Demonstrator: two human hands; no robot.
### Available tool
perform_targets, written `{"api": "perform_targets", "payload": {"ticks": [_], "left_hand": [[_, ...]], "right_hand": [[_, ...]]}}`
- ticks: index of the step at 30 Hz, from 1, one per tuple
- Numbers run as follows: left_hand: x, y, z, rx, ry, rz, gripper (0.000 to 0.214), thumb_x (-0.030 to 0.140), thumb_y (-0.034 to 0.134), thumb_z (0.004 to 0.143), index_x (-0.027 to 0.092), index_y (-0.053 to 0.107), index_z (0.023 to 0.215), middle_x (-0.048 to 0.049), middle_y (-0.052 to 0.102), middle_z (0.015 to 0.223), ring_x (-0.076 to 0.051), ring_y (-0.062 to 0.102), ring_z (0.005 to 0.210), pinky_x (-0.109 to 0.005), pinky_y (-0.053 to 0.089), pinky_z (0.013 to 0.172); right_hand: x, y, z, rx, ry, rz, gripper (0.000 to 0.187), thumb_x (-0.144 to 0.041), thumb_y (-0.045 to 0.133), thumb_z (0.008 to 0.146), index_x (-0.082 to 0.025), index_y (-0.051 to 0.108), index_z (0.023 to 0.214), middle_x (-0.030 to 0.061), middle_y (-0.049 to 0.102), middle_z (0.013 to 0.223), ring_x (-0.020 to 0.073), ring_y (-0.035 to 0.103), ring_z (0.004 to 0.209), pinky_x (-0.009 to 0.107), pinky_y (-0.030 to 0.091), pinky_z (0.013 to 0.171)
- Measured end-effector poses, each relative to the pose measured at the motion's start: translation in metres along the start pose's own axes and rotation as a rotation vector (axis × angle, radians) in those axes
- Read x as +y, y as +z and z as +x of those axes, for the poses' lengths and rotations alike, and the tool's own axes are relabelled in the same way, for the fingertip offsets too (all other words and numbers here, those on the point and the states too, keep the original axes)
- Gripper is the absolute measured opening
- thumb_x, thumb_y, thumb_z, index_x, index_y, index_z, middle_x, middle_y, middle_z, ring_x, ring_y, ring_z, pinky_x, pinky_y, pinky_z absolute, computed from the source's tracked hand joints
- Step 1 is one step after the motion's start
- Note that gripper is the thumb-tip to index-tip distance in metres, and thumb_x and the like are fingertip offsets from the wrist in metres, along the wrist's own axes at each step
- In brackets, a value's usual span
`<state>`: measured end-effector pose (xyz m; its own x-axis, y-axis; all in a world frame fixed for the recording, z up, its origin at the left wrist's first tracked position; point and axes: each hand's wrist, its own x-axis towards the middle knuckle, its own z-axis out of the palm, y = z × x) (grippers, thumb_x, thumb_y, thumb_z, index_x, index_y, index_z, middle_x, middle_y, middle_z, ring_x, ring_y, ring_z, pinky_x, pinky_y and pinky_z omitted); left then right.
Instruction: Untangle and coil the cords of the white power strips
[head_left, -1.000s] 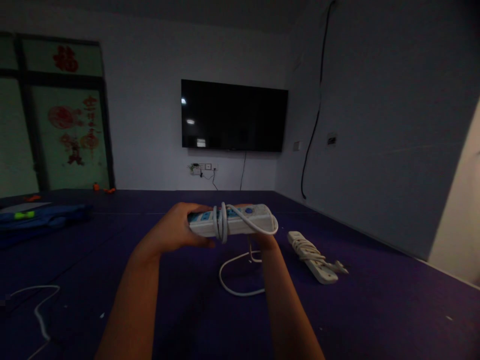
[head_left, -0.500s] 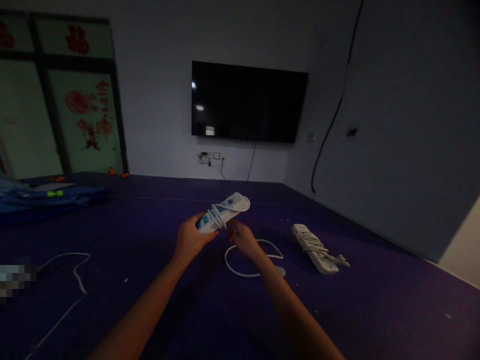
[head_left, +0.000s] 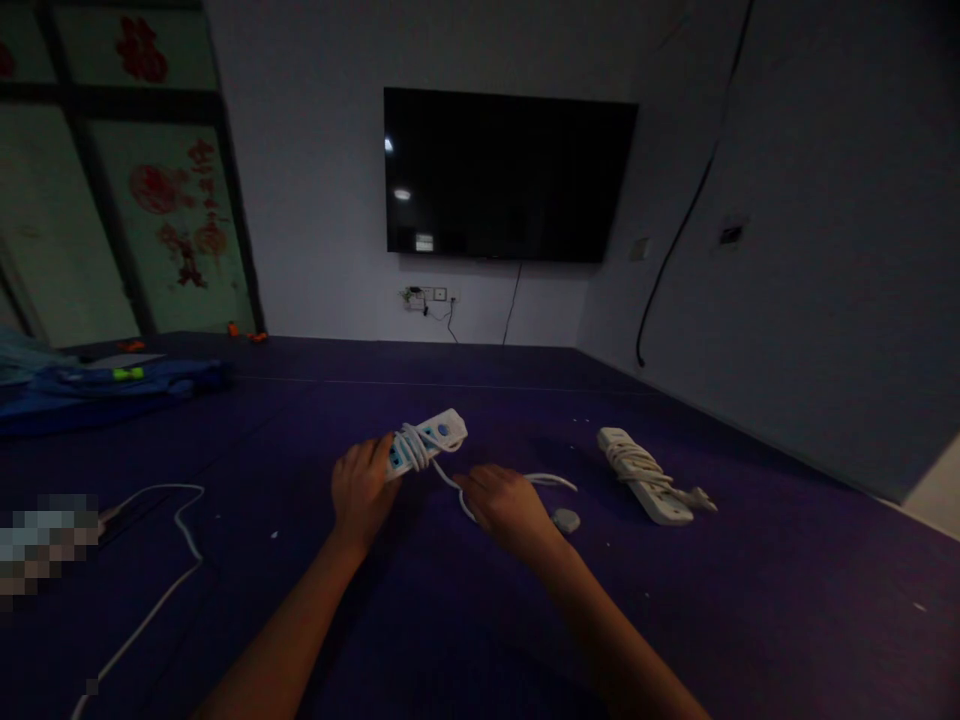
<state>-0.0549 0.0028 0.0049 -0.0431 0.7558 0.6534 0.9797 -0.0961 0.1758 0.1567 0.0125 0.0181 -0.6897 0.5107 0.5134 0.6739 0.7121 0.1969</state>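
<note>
My left hand [head_left: 363, 487] is closed round the near end of a white power strip [head_left: 450, 430] with blue sockets, tilted up to the right. Several turns of its white cord [head_left: 412, 449] are wound about the strip's middle. From there the cord runs down to my right hand [head_left: 504, 503], whose fingers are closed on it. Past that hand the loose end curves over the purple floor to a grey-white plug [head_left: 565, 520]. To the right lies a second white power strip [head_left: 660, 500], its own cord wrapped round it.
A pixelated object [head_left: 45, 540] with a thin white cable [head_left: 196, 550] lies at the left. Blue cloth [head_left: 150, 382] is spread farther back. A television [head_left: 510, 180] hangs on the far wall, and a black cable [head_left: 675, 245] runs down the right wall.
Both hands and the power strip have come lower, the strip shifting left. My right hand has moved away from the strip, drawing out a length of cord between them. The view has tilted slightly downward.
</note>
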Motion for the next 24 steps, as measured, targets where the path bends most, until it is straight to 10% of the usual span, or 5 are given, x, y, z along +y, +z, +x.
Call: {"api": "perform_targets", "payload": {"ticks": [7,16,24], "left_hand": [[0.007,0.009,-0.002,0.164,0.405,0.061,0.044,0.011,0.05,0.075,0.023,0.057,0.117,-0.007,0.066,0.106,-0.025,0.054,0.101,-0.048,0.026,0.099],[0.009,0.005,-0.004,0.123,0.718,-0.035,0.046,0.015,0.049,0.074,0.014,0.054,0.12,-0.0096,0.064,0.107,-0.023,0.05,0.104,-0.042,0.034,0.096],[0.009,0.003,-0.007,0.077,0.79,-0.132,0.043,0.028,0.05,0.073,0.011,0.058,0.112,-0.0138,0.065,0.103,-0.026,0.055,0.1,-0.041,0.044,0.088]], "right_hand": [[0.029,-0.003,-0.007,0.419,-0.106,-0.144,0.021,-0.018,0.054,0.085,-0.023,0.065,0.102,0.0041,0.065,0.081,0.0158,0.052,0.072,0.029,0.036,0.064],[0.042,0.005,-0.012,0.394,-0.116,-0.097,0.037,-0.017,0.049,0.087,-0.02,0.053,0.123,0.0091,0.064,0.103,0.0173,0.057,0.09,0.033,0.044,0.08],[0.062,0.016,-0.009,0.383,0.058,0.342,0.024,-0.023,0.056,0.082,-0.022,0.067,0.103,0.0078,0.07,0.096,0.0193,0.064,0.09,0.038,0.048,0.084]]}}
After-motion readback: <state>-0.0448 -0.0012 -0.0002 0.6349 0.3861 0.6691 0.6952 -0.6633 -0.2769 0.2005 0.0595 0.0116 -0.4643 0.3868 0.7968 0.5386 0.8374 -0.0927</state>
